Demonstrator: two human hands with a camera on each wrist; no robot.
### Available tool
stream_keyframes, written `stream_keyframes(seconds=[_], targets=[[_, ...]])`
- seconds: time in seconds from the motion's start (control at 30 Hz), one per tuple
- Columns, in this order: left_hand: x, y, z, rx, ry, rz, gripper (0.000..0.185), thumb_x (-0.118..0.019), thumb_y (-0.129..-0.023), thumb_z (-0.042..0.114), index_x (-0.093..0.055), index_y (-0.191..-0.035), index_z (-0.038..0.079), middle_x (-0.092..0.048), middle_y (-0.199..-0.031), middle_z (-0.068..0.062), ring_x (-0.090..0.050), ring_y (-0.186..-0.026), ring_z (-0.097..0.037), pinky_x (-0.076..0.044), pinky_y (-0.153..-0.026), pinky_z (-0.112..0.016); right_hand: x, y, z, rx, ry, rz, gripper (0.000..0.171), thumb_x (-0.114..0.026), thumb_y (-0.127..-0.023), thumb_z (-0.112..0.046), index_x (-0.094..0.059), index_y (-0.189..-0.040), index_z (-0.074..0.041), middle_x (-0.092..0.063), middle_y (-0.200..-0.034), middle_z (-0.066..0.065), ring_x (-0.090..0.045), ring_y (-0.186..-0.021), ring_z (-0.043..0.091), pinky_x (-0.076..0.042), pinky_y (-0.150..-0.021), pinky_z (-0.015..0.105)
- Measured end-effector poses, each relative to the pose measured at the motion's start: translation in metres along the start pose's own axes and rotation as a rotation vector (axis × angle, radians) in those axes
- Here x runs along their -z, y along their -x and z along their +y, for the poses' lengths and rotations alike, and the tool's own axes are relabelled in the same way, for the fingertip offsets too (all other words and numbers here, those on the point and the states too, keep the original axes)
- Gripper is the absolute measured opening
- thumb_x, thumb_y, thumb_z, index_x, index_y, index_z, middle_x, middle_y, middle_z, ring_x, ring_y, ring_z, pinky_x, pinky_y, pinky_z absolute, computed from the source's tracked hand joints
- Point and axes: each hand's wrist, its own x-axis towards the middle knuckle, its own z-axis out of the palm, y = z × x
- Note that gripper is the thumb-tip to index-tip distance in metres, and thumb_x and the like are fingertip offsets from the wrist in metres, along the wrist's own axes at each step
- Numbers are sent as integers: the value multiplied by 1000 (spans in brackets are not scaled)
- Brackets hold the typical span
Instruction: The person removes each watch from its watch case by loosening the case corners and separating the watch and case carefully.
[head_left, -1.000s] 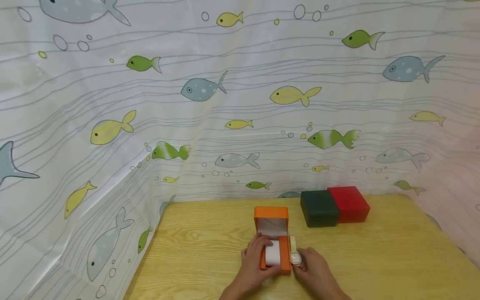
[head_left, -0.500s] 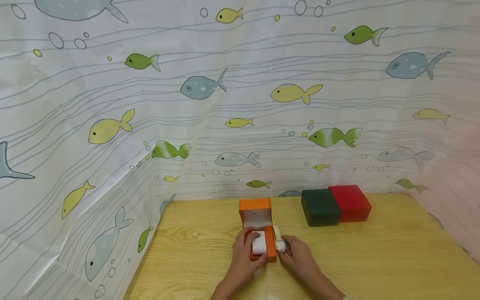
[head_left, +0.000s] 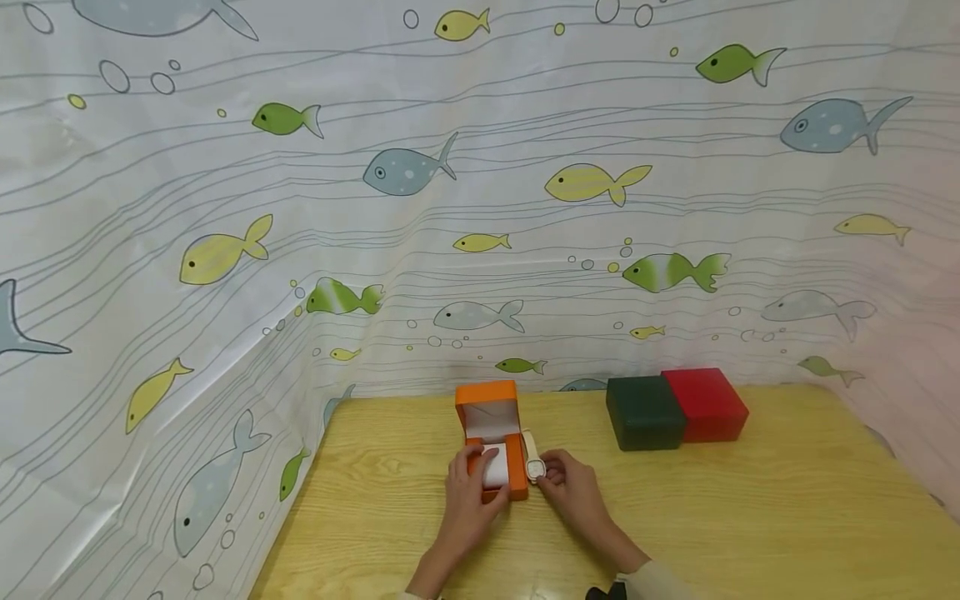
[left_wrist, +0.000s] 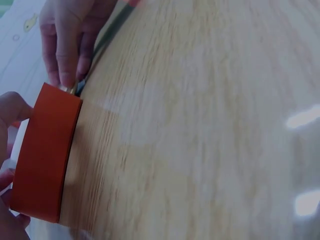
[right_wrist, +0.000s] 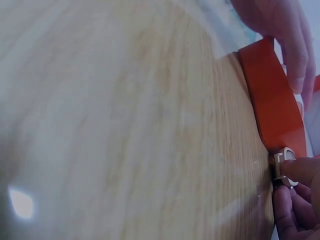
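An orange watch box (head_left: 517,471) stands on the table with its lid (head_left: 486,392) raised, showing a grey lining. Inside sits a white cushion (head_left: 497,468). My left hand (head_left: 463,492) grips the box from its left side, thumb at the near edge and fingertips over the cushion. Right beside the box's right wall is a wristwatch (head_left: 535,469) with a pale strap and squarish face. My right hand (head_left: 573,492) pinches it by the case; in the right wrist view, the thumb presses the watch (right_wrist: 285,167) close to the box corner (right_wrist: 280,110).
A dark green box (head_left: 647,414) and a red box (head_left: 708,406) stand side by side at the back right of the wooden table (head_left: 750,517). A white sheet printed with fish (head_left: 420,250) hangs behind the table and along its sides.
Both hands have shifted left and farther from me, taking the orange box and the watch along the table. The green and red boxes have stayed put.
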Motion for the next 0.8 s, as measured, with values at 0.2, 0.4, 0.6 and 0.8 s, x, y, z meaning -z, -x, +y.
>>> stream_keyframes(seconds=[0.2,0.4,0.6,0.8], targets=[[5,-5,-7,-7,19,-2,48,-75,-90,20,-62,-133,7,-48,-141,-21,-45,-130,-40,-40,-102,-62,-8,-7,-4,8,1,7,26,-78,-87,-1,-68,-111,-1,-73,-95,9,-61,-78,6,-53,-68,17],[9,-7,-14,-18,2,41,47,-75,-89,17,-63,-133,5,-50,-139,-23,-49,-125,-41,-42,-99,-64,-16,-15,-8,12,-39,-12,27,-77,-86,1,-67,-111,3,-73,-95,12,-62,-80,9,-53,-69,17],[12,-11,-21,2,2,28,46,-74,-91,18,-62,-134,5,-49,-141,-23,-50,-126,-42,-42,-101,-65,-24,-21,-11,31,-31,-12,26,-77,-87,1,-66,-111,2,-73,-97,13,-62,-80,10,-52,-69,17],[13,-16,-26,-12,5,0,44,-72,-92,15,-65,-134,12,-49,-142,-25,-51,-127,-45,-43,-100,-67,-26,-24,-11,52,-37,-1,27,-77,-85,1,-67,-110,3,-74,-96,14,-62,-77,8,-53,-68,17]])
